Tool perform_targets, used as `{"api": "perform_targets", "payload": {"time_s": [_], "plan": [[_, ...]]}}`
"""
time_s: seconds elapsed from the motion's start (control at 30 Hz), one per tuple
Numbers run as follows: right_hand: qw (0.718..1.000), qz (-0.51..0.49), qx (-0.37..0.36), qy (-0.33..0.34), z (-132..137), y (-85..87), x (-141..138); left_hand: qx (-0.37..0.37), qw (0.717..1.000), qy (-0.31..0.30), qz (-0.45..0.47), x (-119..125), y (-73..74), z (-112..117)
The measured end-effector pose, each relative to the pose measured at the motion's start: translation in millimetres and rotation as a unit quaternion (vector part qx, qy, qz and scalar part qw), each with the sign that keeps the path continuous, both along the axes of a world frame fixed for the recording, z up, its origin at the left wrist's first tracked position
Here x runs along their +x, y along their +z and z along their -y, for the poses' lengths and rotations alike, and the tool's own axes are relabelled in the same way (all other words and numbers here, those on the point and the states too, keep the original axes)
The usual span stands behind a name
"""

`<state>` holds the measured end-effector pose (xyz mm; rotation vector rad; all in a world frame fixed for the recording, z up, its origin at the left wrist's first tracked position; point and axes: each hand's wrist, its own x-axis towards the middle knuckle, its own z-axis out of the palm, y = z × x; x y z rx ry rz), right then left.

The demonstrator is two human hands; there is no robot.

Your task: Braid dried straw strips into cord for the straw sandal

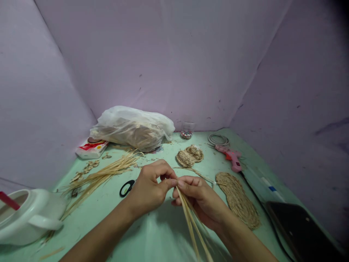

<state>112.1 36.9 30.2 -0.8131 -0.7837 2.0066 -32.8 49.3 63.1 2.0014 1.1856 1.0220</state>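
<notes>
Here, two grips, left hand (pixel 152 185) and right hand (pixel 197 194), pinch one straw bundle (pixel 185 210) near two woven pieces (pixel 238 200).

pale strips (pixel 187 218) leave the bottom edge, a white pot (pixel 40 208) the lower left; the left hand (pixel 152 185) partly hides a black loop (pixel 130 183).

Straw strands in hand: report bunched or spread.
Both: the strands bunch where the left hand and right hand meet, then spread with gaps below.
</notes>
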Motion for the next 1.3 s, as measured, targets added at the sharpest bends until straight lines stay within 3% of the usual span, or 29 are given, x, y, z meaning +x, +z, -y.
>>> {"api": "perform_targets", "payload": {"time_s": [0.13,0.37,0.6,0.77,0.87,1.0,1.07,1.13,1.17,1.3], "plan": [[0.999,-0.015,0.017,0.038,-1,-0.6,4,-0.017,1.0,-0.018,-0.003,-1,4.6,0],[0.998,0.029,0.062,0.015,-1,4.6,5,-0.037,0.999,-0.037,-0.001,0,4.1,0],[0.997,0.029,0.014,0.068,1,4.8,9,0.015,0.998,-0.052,0.04,2,-4.1,4],[0.996,0.059,0.019,0.061,0,4.2,6,-0.019,0.998,-0.047,0.041,5,-2.2,5],[0.998,0.06,0.017,0.023,-1,5.1,5,-0.046,0.997,-0.055,-0.004,-15,9.9,-5],[0.998,0.061,-0.013,-0.028,-4,5.6,9,-0.042,0.985,0.095,-0.139,-81,17.5,-34],[0.998,0.061,-0.015,-0.032,-5,5.1,11,-0.063,0.968,0.151,-0.19,-115,9.2,-50],[0.998,0.061,-0.013,-0.032,-5,3.9,10,-0.107,0.951,0.135,-0.256,-138,-5.9,-63],[0.997,0.063,-0.011,-0.031,-4,3.0,10,-0.126,0.938,0.138,-0.293,-144,-14.5,-68],[0.997,0.076,-0.008,-0.029,-4,0.6,8,-0.141,0.928,0.142,-0.315,-145,-41.4,-75]]}}
